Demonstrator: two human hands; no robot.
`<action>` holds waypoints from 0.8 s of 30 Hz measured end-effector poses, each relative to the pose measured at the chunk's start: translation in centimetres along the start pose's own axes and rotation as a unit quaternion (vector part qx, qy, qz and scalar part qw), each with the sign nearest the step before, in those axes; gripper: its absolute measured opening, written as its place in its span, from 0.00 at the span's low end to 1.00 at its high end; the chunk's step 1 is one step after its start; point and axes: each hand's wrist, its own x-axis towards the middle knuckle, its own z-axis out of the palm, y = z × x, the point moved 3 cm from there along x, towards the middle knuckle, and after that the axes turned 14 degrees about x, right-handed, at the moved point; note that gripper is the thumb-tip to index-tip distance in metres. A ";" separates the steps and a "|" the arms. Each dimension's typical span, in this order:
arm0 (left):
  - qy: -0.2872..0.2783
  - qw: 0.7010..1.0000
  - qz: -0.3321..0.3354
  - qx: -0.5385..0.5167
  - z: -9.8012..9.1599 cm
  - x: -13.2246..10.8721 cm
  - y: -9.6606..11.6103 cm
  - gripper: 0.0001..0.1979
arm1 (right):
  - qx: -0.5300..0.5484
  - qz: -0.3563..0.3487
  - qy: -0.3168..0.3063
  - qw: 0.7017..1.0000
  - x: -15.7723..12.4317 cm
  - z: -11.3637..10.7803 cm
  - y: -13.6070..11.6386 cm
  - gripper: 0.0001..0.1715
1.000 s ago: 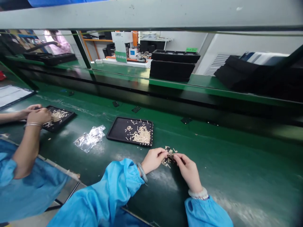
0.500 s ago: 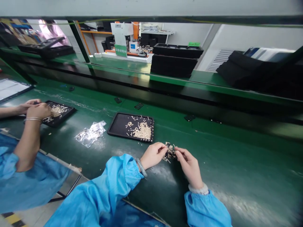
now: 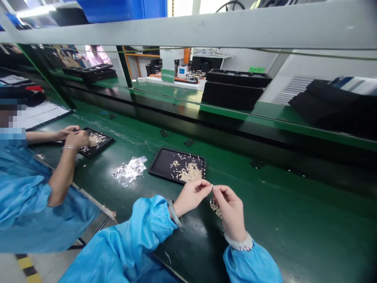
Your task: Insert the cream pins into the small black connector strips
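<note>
- A clear plastic bag lies crumpled on the green belt, near its front edge.
- At the belt's left end, a co-worker in a blue coat keeps both hands at a black tray of pale slivers.
- A white sheet in a dark frame rests at the far left corner.
- Two small flat black pieces lie towards the belt's back edge.
- Stacked black trays stand on the raised green shelf behind the belt.
- A dark folded stack sits at the shelf's right end.
- A grey beam runs overhead.
</note>
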 end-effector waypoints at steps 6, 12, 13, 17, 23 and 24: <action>0.084 0.961 0.142 0.221 -3.2 0.4 0.7 0.07 | -0.137 -0.192 -0.070 0.969 1.3 2.0 -1.2 0.08; 0.082 0.874 0.250 0.409 -4.8 0.3 0.9 0.10 | -0.207 -0.231 -0.152 0.939 2.3 3.2 -1.3 0.08; 0.080 0.863 0.253 0.430 -4.9 0.3 0.8 0.10 | -0.226 -0.241 -0.154 0.931 2.5 3.5 -1.4 0.07; 0.084 0.883 0.222 0.405 -5.5 0.4 0.6 0.09 | -0.265 -0.263 -0.151 0.915 2.8 4.8 -1.7 0.07; 0.092 0.957 0.139 0.236 -6.0 0.7 0.2 0.08 | -0.220 -0.187 -0.088 0.953 3.9 4.5 -1.0 0.10; 0.093 0.965 0.111 0.217 -6.1 0.8 0.0 0.08 | -0.230 -0.158 -0.073 0.958 4.3 4.1 -0.6 0.11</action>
